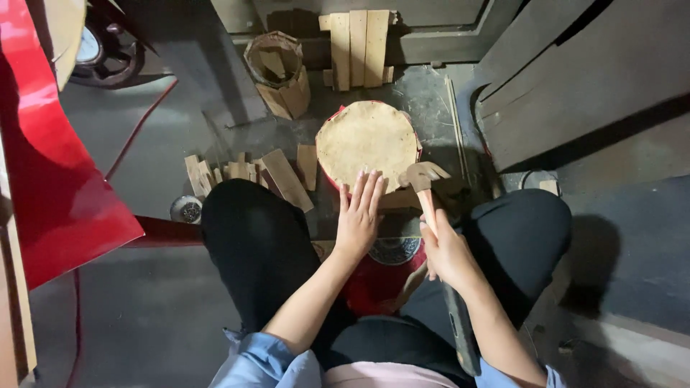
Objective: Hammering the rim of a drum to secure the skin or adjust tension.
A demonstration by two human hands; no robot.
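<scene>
Open floor is seen far-left of the drum (368, 144); passage is blocked near-left by wood scraps (248, 172), far by stacked slats (357, 47) & wooden barrel (279, 72).

A round red-rimmed drum with a tan skin head (368, 144) stood on the floor (144, 316) between the person's knees. The left hand (357, 215) lay flat on its near edge; the right hand (449, 251), just right of it, held a wooden-handled hammer (424, 183) whose head sat beside the drum's right rim. Left of the drum lay scattered short wooden slats (248, 172). Behind it stood a hollow barrel of wooden staves (279, 72), and right of that a row of flat wooden planks (358, 47).
</scene>
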